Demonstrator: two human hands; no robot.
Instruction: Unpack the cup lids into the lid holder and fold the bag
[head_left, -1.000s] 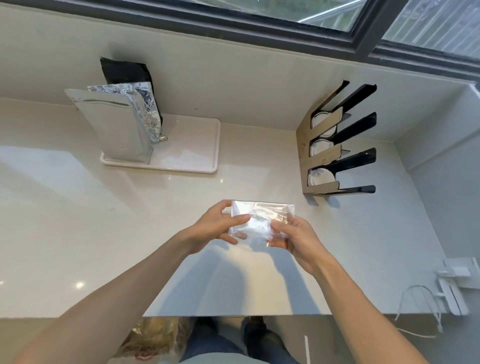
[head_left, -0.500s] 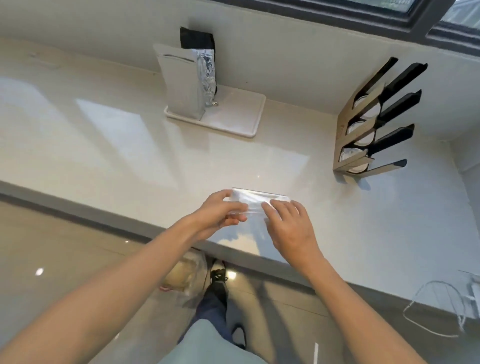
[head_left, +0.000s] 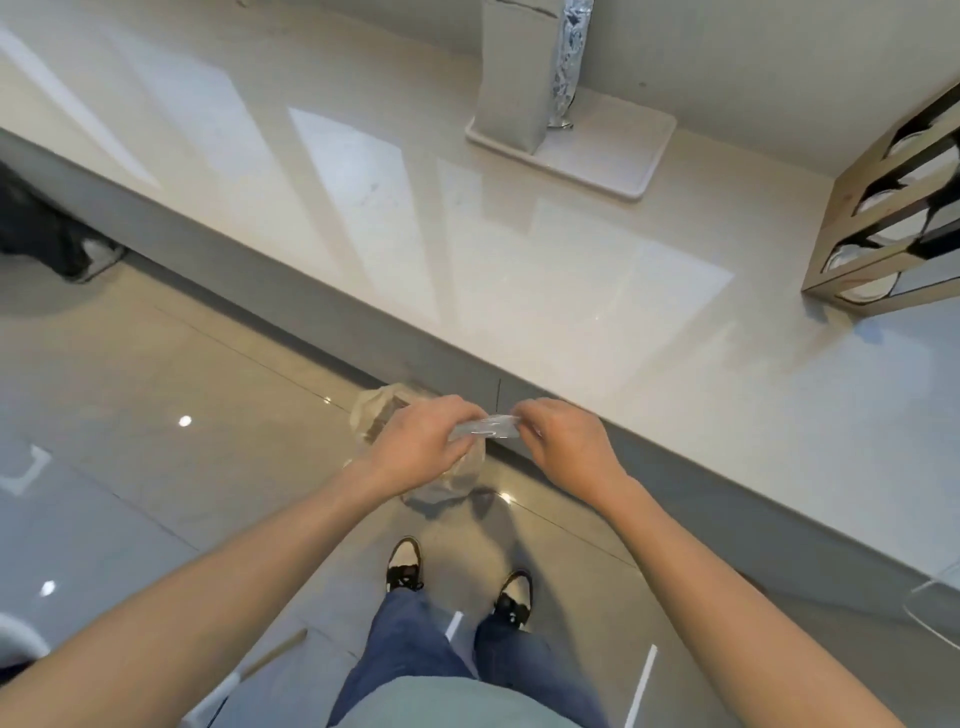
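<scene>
Bright daylight glares off counter (head_left: 519, 270) (edges warped).

Clear plastic bag (head_left: 485, 427): folded down into narrow flat strip, lying roughly level, hanging in air over floor just off counter edge, ends disappearing under fingers either side.

Lid holder (head_left: 883, 228): wooden rack with black dividers, sitting on counter at far right, partly cut by frame edge. Three stacked slots showing.

Cup lids (head_left: 852, 254): white, round, standing on edge inside slots; count not readable.
</scene>
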